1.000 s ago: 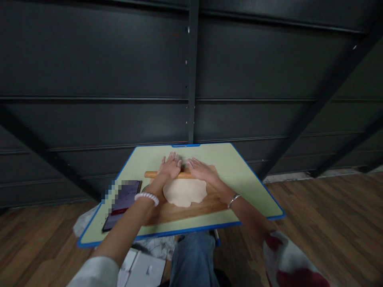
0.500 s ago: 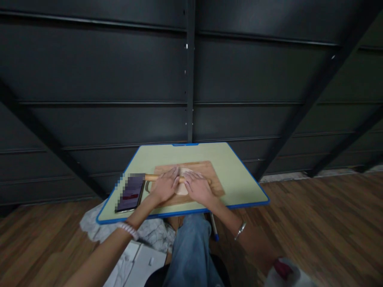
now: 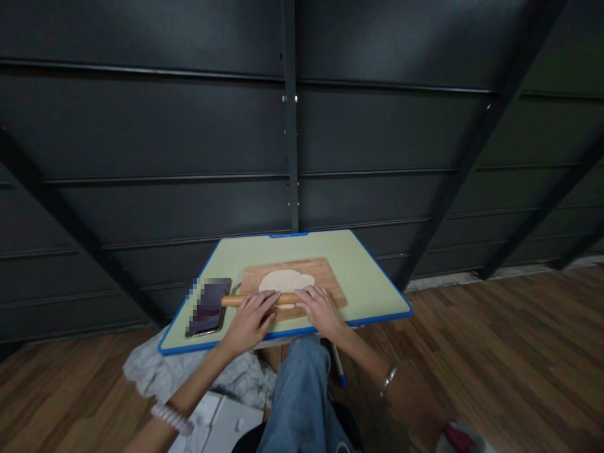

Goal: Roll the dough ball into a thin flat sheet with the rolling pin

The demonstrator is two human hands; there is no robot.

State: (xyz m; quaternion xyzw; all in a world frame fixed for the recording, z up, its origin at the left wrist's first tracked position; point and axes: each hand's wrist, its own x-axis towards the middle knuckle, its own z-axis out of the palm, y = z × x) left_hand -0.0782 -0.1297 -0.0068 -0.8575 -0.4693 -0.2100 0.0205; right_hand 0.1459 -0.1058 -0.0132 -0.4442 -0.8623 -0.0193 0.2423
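A wooden rolling pin (image 3: 287,299) lies crosswise over a flat, pale sheet of dough (image 3: 284,280), near the sheet's close edge. The dough has an uneven outline, with a rounded bulge at its right. Under it is a wooden cutting board (image 3: 326,272) with a metal handle at the left. My left hand (image 3: 253,318) rests on the pin left of the middle, its fingers curved over the top. Toward the other end, my right hand (image 3: 321,309) holds the pin the same way and covers its right tip.
A small folding table (image 3: 372,296) with a pale green top and blue rim carries the board. Left of the board lies a phone (image 3: 214,305), partly pixelated. Dark panels (image 3: 226,132) stand behind the table. Crumpled white cloth (image 3: 160,358) and a white box (image 3: 236,421) are below left.
Both hands and the rolling pin have come back toward me across the dough, uncovering its far part. The view has also tilted slightly.
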